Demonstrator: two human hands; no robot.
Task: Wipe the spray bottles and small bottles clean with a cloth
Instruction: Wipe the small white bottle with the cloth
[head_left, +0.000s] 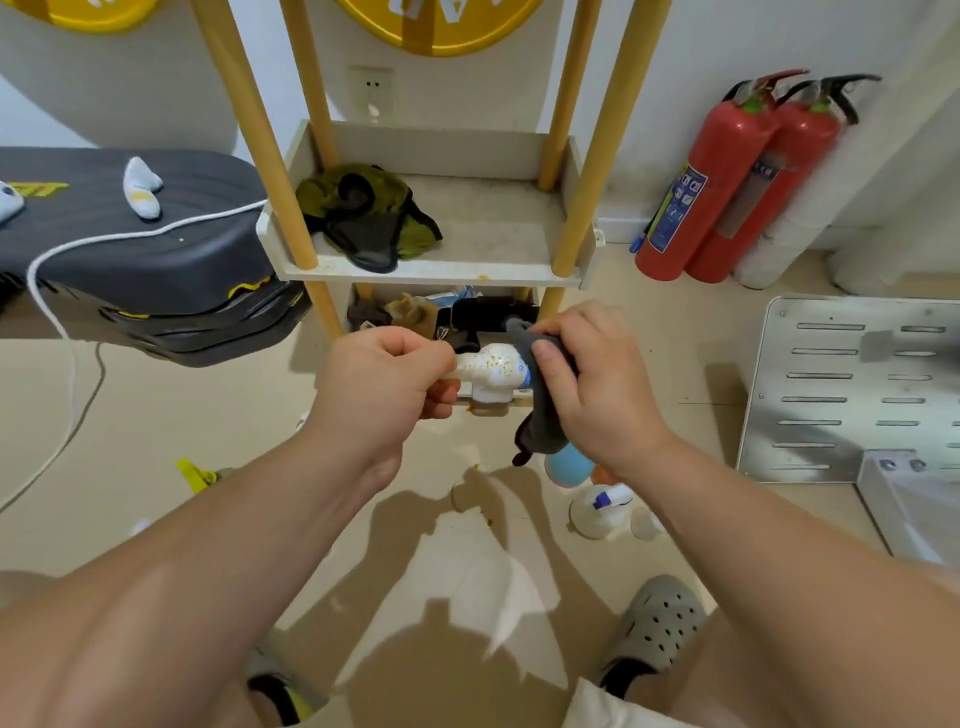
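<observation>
Work is under way in the head view, your only view: your left hand (387, 374) is closed around one end of a white spray head (491, 371), held in the air in front of the shelf unit (431, 270). Your right hand (587, 384) is curled around a dark grey cloth (540, 410), pressing it against the blue nozzle end. Yellow speckles still dot the white plastic, so this piece looks only partly wiped. On the floor below your right wrist stand a white spray bottle (602, 512) and a light blue bottle (569, 465) (whether those are already clean, you cannot tell from here). Judging by that, most of the wiping probably remains.
</observation>
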